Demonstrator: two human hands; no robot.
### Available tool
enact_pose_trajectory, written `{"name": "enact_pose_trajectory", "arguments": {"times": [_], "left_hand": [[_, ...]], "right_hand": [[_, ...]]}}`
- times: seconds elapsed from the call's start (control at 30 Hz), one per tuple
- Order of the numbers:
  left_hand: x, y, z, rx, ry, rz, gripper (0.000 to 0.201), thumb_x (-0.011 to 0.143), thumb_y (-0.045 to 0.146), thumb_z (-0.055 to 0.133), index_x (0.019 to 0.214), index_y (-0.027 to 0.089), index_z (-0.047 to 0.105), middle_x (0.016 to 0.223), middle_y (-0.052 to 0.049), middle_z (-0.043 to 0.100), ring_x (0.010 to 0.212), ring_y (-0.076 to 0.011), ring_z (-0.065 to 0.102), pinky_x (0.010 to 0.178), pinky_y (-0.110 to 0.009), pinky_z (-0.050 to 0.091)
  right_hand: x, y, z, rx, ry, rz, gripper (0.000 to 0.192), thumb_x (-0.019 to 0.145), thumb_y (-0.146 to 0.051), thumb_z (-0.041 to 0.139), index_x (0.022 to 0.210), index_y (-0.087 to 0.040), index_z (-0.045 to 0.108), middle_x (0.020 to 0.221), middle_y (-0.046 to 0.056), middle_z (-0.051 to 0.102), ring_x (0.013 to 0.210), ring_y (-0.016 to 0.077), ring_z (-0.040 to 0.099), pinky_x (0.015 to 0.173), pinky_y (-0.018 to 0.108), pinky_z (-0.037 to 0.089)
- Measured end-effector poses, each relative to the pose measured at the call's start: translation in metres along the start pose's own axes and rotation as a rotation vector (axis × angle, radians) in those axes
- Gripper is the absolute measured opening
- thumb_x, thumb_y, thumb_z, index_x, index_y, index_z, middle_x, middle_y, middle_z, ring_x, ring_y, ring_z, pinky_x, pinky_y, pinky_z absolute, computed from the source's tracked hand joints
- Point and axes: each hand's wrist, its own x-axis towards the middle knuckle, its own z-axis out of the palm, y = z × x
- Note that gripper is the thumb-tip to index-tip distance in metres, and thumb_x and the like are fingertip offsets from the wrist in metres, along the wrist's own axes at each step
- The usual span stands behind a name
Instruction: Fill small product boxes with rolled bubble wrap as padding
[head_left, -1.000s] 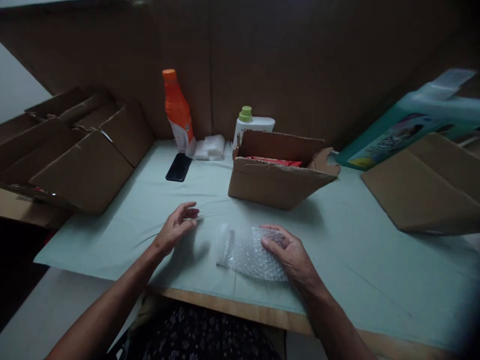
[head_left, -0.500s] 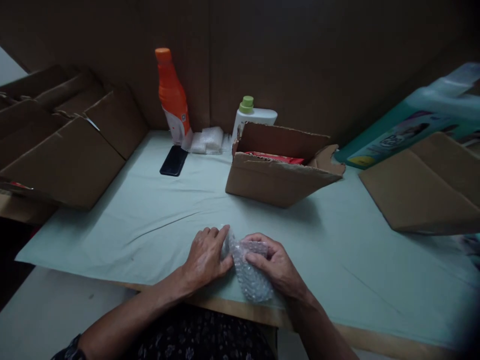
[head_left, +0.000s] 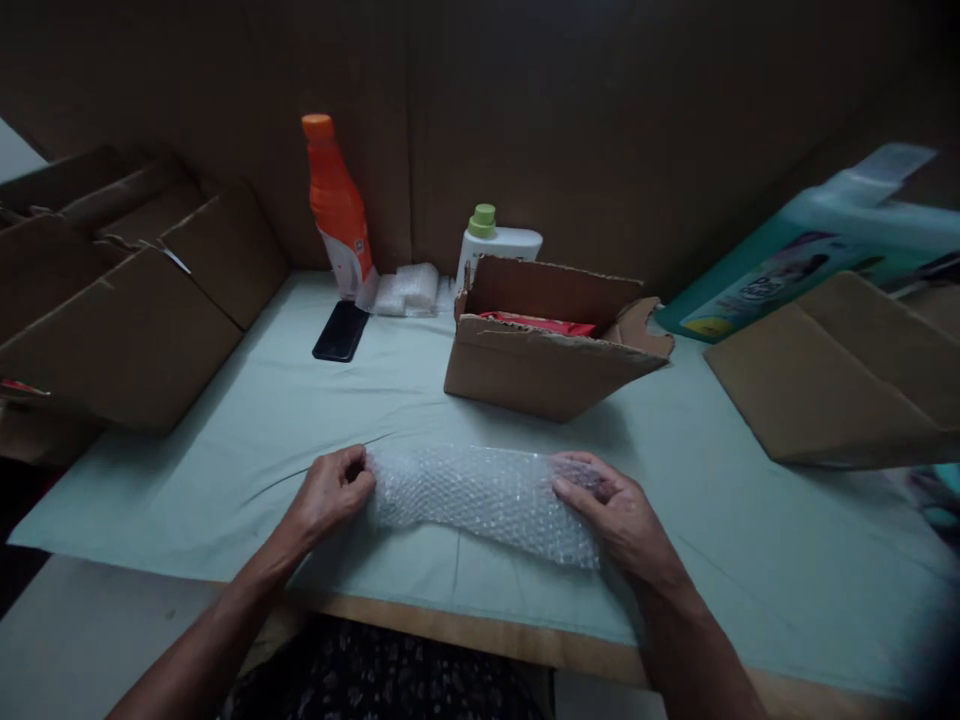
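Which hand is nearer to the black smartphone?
Left. The left hand is on the near side of the smartphone, pinching bubble wrap; the right hand is farther off, to its near right.

Hands [head_left: 330, 490] [head_left: 626, 520], two; bubble-wrap strip [head_left: 480, 495], one; dark phone [head_left: 340, 331], one; bottles [head_left: 337, 200] [head_left: 515, 241], two; teal jug [head_left: 787, 260], one; cardboard boxes [head_left: 127, 345] [head_left: 510, 375] [head_left: 825, 390], at least three; clear folded packs [head_left: 412, 290], number uncertain.

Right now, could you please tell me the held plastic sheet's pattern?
The plastic sheet has small, tightly packed bubbles: see the head view.
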Motion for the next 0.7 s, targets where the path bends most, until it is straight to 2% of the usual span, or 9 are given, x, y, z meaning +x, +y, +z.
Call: {"name": "enact_pose_trajectory", "arguments": {"times": [0.1, 0.17, 0.2, 0.3, 0.37, 0.43, 0.53, 0.6, 0.7], "left_hand": [[0.004, -0.011, -0.011, 0.118, 0.05, 0.025, 0.014, 0.067, 0.029, 0.054, 0.074, 0.019, 0.061, 0.069, -0.003, 0.057, 0.075, -0.0228, 0.054, 0.074, -0.035, 0.045], [0.007, -0.01, -0.019, 0.199, 0.068, 0.073, 0.038, 0.07, 0.028, 0.054, 0.103, 0.017, 0.068, 0.089, -0.009, 0.066, 0.092, -0.0285, 0.059, 0.087, -0.043, 0.047], [0.011, -0.007, -0.022, 0.229, 0.076, 0.105, 0.05, 0.072, 0.028, 0.053, 0.119, 0.015, 0.064, 0.101, -0.011, 0.067, 0.099, -0.0301, 0.059, 0.091, -0.045, 0.047], [0.039, 0.016, -0.023, 0.191, 0.091, 0.233, 0.064, 0.079, 0.026, 0.05, 0.142, 0.016, 0.048, 0.127, -0.014, 0.062, 0.114, -0.0294, 0.059, 0.096, -0.046, 0.049], [0.07, 0.039, -0.011, 0.074, 0.095, 0.324, 0.071, 0.081, 0.028, 0.053, 0.15, 0.019, 0.039, 0.139, -0.014, 0.055, 0.117, -0.0283, 0.058, 0.095, -0.043, 0.051], [0.102, 0.061, 0.01, -0.056, 0.089, 0.39, 0.079, 0.078, 0.03, 0.059, 0.152, 0.019, 0.034, 0.146, -0.016, 0.049, 0.118, -0.0286, 0.058, 0.092, -0.042, 0.052], [0.128, 0.076, 0.04, -0.168, 0.086, 0.439, 0.076, 0.074, 0.023, 0.06, 0.147, 0.018, 0.039, 0.135, -0.014, 0.057, 0.114, -0.0276, 0.058, 0.091, -0.042, 0.053], [0.123, 0.071, 0.053, -0.2, 0.101, 0.436, 0.063, 0.076, 0.022, 0.058, 0.138, 0.017, 0.047, 0.12, -0.011, 0.063, 0.106, -0.025, 0.061, 0.089, -0.04, 0.054], [0.102, 0.056, 0.057, -0.205, 0.139, 0.349, 0.043, 0.08, 0.025, 0.056, 0.122, 0.017, 0.055, 0.106, -0.008, 0.064, 0.081, -0.0188, 0.062, 0.073, -0.034, 0.055]], "right_hand": [[0.007, 0.023, -0.019, -0.395, 0.194, -0.076, 0.045, 0.076, -0.051, 0.066, 0.108, -0.019, 0.067, 0.082, 0.007, 0.071, 0.079, 0.0261, 0.067, 0.079, 0.042, 0.052], [0.008, 0.031, -0.03, -0.601, 0.317, -0.139, 0.05, 0.077, -0.052, 0.062, 0.113, -0.018, 0.067, 0.101, 0.013, 0.073, 0.093, 0.0323, 0.068, 0.088, 0.052, 0.05], [0.01, 0.031, -0.035, -0.648, 0.359, -0.167, 0.052, 0.079, -0.054, 0.061, 0.117, -0.018, 0.066, 0.112, 0.016, 0.072, 0.099, 0.034, 0.067, 0.09, 0.054, 0.05], [0.029, 0.021, -0.049, -0.598, 0.416, -0.235, 0.062, 0.082, -0.058, 0.061, 0.131, -0.019, 0.059, 0.129, 0.018, 0.065, 0.112, 0.0345, 0.064, 0.09, 0.051, 0.052], [0.054, 0.011, -0.054, -0.486, 0.401, -0.228, 0.072, 0.077, -0.06, 0.066, 0.134, -0.018, 0.054, 0.131, 0.018, 0.064, 0.116, 0.0348, 0.063, 0.087, 0.047, 0.054], [0.081, 0.005, -0.056, -0.354, 0.347, -0.156, 0.075, 0.069, -0.059, 0.072, 0.128, -0.015, 0.056, 0.123, 0.019, 0.068, 0.107, 0.0348, 0.066, 0.08, 0.044, 0.056], [0.104, 0.008, -0.051, -0.249, 0.289, -0.065, 0.065, 0.063, -0.056, 0.075, 0.111, -0.014, 0.063, 0.1, 0.016, 0.074, 0.085, 0.0315, 0.069, 0.068, 0.041, 0.056], [0.102, 0.013, -0.044, -0.246, 0.278, -0.067, 0.055, 0.064, -0.054, 0.075, 0.101, -0.014, 0.066, 0.09, 0.013, 0.075, 0.081, 0.0306, 0.069, 0.066, 0.039, 0.056], [0.094, 0.014, -0.029, -0.231, 0.216, -0.109, 0.042, 0.069, -0.05, 0.073, 0.093, -0.016, 0.068, 0.087, 0.01, 0.076, 0.083, 0.0298, 0.07, 0.067, 0.037, 0.056]]}}
